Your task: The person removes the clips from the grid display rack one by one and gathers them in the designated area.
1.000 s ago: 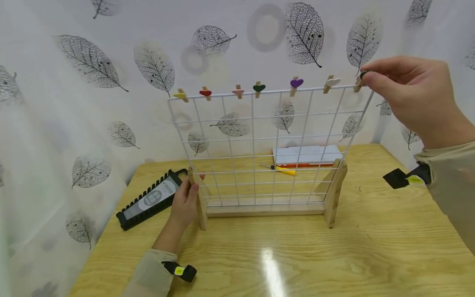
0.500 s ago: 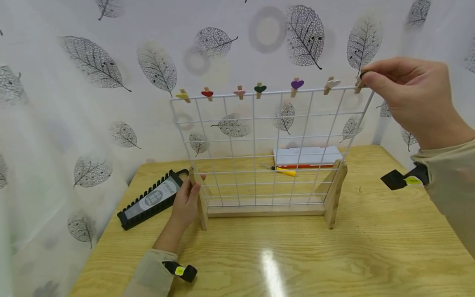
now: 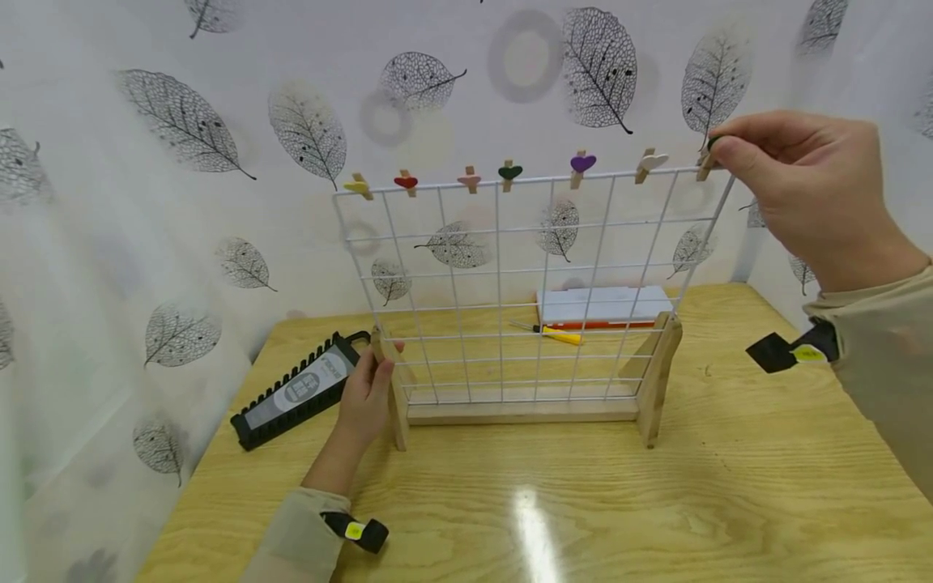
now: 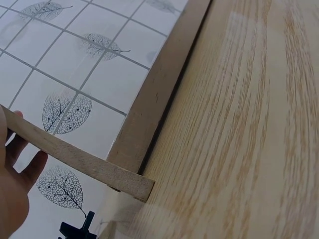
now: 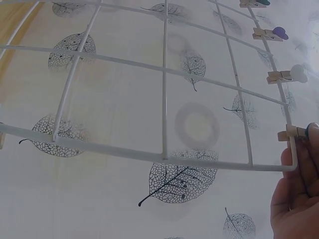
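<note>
A white wire grid [image 3: 500,275] stands upright in a wooden stand [image 3: 521,414]. Along its top bar sit several small wooden clothespins with hearts, among them a yellow one [image 3: 359,187], a purple one [image 3: 582,164] and a white one [image 3: 651,164]. At the top right corner my right hand [image 3: 820,190] pinches a clothespin [image 3: 704,164] with a dark green heart, mostly covered by thumb and finger. That clothespin [image 5: 292,133] straddles the bar in the right wrist view. My left hand [image 3: 367,397] grips the stand's left upright [image 4: 75,155], fingers behind it and thumb in front.
A black and grey toothed tool rack [image 3: 299,390] lies left of the stand. Behind the grid are a yellow-handled screwdriver [image 3: 560,334] and a white and red flat case [image 3: 605,306]. A leaf-patterned curtain [image 3: 466,105] hangs behind the wooden table [image 3: 452,510].
Hardly anything differs. My right hand keeps its pinch on the clothespin at the corner, and my left hand stays on the upright; the head view shifts very slightly.
</note>
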`<act>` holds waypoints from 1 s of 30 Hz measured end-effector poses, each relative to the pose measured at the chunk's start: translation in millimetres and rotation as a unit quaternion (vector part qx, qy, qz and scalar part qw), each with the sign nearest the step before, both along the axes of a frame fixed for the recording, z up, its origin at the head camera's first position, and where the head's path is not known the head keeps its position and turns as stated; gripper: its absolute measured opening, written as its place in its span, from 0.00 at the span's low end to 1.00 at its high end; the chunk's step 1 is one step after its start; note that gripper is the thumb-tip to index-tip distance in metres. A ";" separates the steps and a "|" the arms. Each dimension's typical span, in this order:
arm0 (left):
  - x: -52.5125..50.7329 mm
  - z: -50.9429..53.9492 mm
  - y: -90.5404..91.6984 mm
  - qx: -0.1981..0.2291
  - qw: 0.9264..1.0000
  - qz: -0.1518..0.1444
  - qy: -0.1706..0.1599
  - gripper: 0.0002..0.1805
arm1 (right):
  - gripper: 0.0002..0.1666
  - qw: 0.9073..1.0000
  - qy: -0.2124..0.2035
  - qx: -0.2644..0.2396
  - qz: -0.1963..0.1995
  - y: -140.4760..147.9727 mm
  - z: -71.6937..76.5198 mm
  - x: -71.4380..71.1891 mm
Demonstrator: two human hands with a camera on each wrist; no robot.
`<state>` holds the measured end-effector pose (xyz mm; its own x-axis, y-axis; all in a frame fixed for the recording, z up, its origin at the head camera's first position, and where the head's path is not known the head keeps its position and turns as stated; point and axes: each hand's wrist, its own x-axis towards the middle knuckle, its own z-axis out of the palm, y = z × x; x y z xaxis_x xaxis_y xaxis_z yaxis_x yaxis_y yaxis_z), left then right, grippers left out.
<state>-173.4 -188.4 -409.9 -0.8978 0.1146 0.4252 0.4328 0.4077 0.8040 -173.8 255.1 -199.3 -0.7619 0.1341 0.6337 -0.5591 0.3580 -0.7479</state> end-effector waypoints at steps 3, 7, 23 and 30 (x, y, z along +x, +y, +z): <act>-0.8 -1.0 0.3 0.006 1.000 -0.003 0.007 0.18 | 0.14 0.999 0.011 -0.038 0.025 0.5 0.8 0.6; -1.4 -1.1 0.9 0.015 1.000 -0.007 0.012 0.18 | 0.14 0.992 0.038 -0.099 0.069 1.1 3.5 1.7; -17.0 -24.5 -7.9 0.002 1.000 0.004 0.022 0.18 | 0.16 0.999 0.020 -0.032 -0.009 14.9 5.2 11.0; -19.3 -29.5 -11.3 0.005 1.000 0.003 0.025 0.17 | 0.17 0.999 -0.007 -0.036 -0.027 20.9 1.3 17.3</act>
<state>-192.7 -199.7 -439.4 -0.8761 0.1049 0.4706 0.4702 0.4017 0.7858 -156.5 276.0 -198.0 -0.7616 0.2198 0.6097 -0.5290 0.3325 -0.7807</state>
